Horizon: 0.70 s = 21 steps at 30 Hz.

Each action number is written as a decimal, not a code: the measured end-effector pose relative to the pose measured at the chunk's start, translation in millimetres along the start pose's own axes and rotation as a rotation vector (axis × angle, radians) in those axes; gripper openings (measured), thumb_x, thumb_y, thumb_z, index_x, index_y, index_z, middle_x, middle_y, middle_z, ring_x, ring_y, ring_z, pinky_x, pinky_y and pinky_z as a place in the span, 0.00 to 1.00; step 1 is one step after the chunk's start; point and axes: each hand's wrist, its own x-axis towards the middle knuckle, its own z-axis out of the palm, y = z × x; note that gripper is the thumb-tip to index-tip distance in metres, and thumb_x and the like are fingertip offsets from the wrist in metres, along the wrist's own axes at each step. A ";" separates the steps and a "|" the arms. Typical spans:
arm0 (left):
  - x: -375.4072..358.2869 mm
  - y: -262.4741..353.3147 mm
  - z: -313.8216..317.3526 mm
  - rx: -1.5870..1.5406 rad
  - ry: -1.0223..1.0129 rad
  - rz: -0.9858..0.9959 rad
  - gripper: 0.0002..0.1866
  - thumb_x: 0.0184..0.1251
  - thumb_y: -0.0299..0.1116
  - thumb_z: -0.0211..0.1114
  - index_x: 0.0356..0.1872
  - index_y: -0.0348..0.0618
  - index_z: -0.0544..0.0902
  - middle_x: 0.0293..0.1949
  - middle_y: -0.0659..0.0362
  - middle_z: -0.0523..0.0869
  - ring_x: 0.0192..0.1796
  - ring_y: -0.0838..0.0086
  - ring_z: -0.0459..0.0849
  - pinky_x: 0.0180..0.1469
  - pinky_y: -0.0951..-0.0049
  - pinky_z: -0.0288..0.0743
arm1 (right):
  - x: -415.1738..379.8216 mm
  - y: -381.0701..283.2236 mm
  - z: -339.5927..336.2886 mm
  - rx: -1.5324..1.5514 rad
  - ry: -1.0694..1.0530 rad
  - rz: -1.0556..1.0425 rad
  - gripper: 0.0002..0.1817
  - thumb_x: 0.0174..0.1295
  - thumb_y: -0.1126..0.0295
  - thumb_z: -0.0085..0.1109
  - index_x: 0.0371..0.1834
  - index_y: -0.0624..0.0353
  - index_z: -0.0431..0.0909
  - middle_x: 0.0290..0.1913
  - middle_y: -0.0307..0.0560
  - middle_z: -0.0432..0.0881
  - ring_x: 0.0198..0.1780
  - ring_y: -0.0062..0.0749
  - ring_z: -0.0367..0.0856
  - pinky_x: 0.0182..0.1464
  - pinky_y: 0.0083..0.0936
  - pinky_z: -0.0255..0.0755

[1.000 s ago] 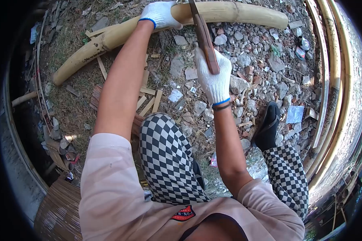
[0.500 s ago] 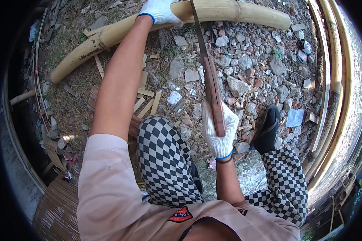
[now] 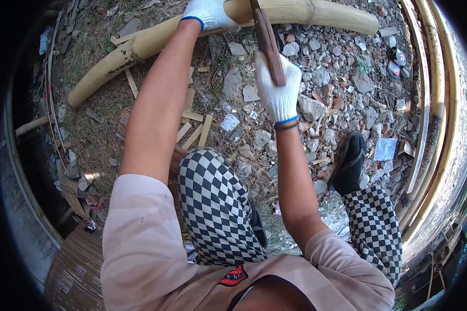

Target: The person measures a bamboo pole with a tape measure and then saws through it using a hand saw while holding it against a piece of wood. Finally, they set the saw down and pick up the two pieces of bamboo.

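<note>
A thick, curved bamboo pole (image 3: 166, 39) lies across the top of the view. My left hand (image 3: 208, 13), in a white knit glove with a blue cuff, grips the pole near its middle. My right hand (image 3: 279, 90), gloved the same way, is closed around the wooden handle of a saw (image 3: 269, 44). The handle's front end reaches up over the pole, just right of my left hand. Beyond that, the blade runs out of view at the top edge.
Rubble and stones (image 3: 311, 106) cover the ground below the pole. Cut bamboo strips (image 3: 194, 136) lie near my knee. Long bamboo poles (image 3: 437, 103) line the right side. A woven bamboo mat (image 3: 75, 269) is at lower left. My sandalled foot (image 3: 350, 163) rests on the rubble.
My right hand has pushed the saw forward and away from me, so its handle now reaches the bamboo pole. My left hand stays on the pole.
</note>
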 end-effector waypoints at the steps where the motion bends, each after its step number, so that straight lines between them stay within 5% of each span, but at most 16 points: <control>1: 4.1 -8.7 2.9 0.013 -0.014 0.007 0.39 0.40 0.69 0.81 0.48 0.50 0.94 0.47 0.49 0.96 0.49 0.53 0.94 0.55 0.57 0.86 | 31.4 -4.8 12.2 0.033 0.042 -0.125 0.16 0.75 0.59 0.66 0.36 0.61 0.86 0.26 0.58 0.83 0.25 0.53 0.83 0.31 0.36 0.76; 3: 23.4 -20.4 6.5 0.032 -0.036 0.044 0.40 0.40 0.70 0.81 0.48 0.49 0.94 0.47 0.48 0.96 0.49 0.52 0.94 0.55 0.57 0.86 | 15.6 -0.1 12.9 -0.103 0.091 -0.155 0.14 0.76 0.63 0.69 0.40 0.65 0.87 0.25 0.51 0.84 0.25 0.26 0.78 0.32 0.31 0.74; 4: 17.2 -12.2 -4.6 0.010 -0.125 0.050 0.40 0.39 0.71 0.81 0.48 0.51 0.94 0.48 0.48 0.96 0.50 0.52 0.94 0.56 0.56 0.86 | -24.3 -10.9 -9.1 -0.059 0.012 -0.030 0.13 0.77 0.64 0.68 0.40 0.64 0.88 0.27 0.52 0.87 0.25 0.28 0.81 0.33 0.33 0.76; 6: 22.7 -27.9 11.3 -0.062 0.045 0.126 0.39 0.39 0.71 0.81 0.48 0.52 0.94 0.48 0.49 0.96 0.49 0.52 0.94 0.56 0.56 0.86 | -103.8 -20.9 -47.3 0.052 -0.018 0.144 0.15 0.76 0.67 0.69 0.60 0.62 0.89 0.39 0.52 0.94 0.39 0.24 0.91 0.46 0.26 0.83; 9: 15.3 -22.0 16.5 -0.045 0.060 0.100 0.37 0.40 0.69 0.81 0.47 0.53 0.94 0.46 0.51 0.96 0.48 0.52 0.94 0.53 0.57 0.86 | -86.8 -27.4 -57.7 0.090 -0.006 0.101 0.12 0.76 0.68 0.68 0.53 0.64 0.91 0.29 0.52 0.89 0.31 0.31 0.90 0.38 0.29 0.82; 10: 14.8 -11.9 1.5 -0.008 0.005 0.058 0.37 0.40 0.69 0.81 0.47 0.53 0.94 0.46 0.51 0.96 0.48 0.52 0.94 0.53 0.57 0.86 | -45.5 -26.9 -45.7 -0.096 -0.041 -0.031 0.11 0.76 0.66 0.67 0.44 0.64 0.90 0.28 0.53 0.88 0.27 0.30 0.86 0.35 0.30 0.79; 12: 11.6 -10.2 -1.1 -0.029 -0.003 0.048 0.36 0.41 0.69 0.81 0.46 0.52 0.94 0.46 0.51 0.96 0.47 0.53 0.94 0.53 0.56 0.86 | 33.8 -10.2 0.1 0.027 -0.016 -0.114 0.14 0.77 0.62 0.69 0.41 0.66 0.89 0.26 0.47 0.86 0.25 0.30 0.79 0.34 0.31 0.76; 13: 15.9 -19.6 -5.1 -0.009 -0.009 0.046 0.36 0.41 0.69 0.81 0.46 0.52 0.94 0.46 0.50 0.96 0.47 0.53 0.94 0.53 0.56 0.86 | 39.3 -13.4 1.2 0.023 -0.019 -0.106 0.17 0.75 0.59 0.68 0.37 0.65 0.87 0.27 0.54 0.87 0.24 0.42 0.82 0.33 0.35 0.77; 17: 21.2 -23.6 7.1 -0.037 0.076 0.141 0.36 0.41 0.69 0.80 0.45 0.51 0.94 0.46 0.50 0.96 0.47 0.53 0.94 0.53 0.56 0.86 | -90.4 -23.7 -47.2 -0.085 0.018 -0.004 0.09 0.72 0.70 0.71 0.50 0.63 0.90 0.32 0.53 0.91 0.34 0.39 0.93 0.41 0.31 0.83; 21: 19.3 -20.9 11.9 0.011 0.062 0.070 0.38 0.40 0.70 0.80 0.48 0.52 0.94 0.47 0.51 0.96 0.49 0.52 0.94 0.54 0.56 0.87 | -36.5 -14.6 -29.1 0.014 -0.043 0.087 0.09 0.73 0.67 0.70 0.44 0.63 0.90 0.32 0.54 0.91 0.33 0.45 0.93 0.38 0.33 0.81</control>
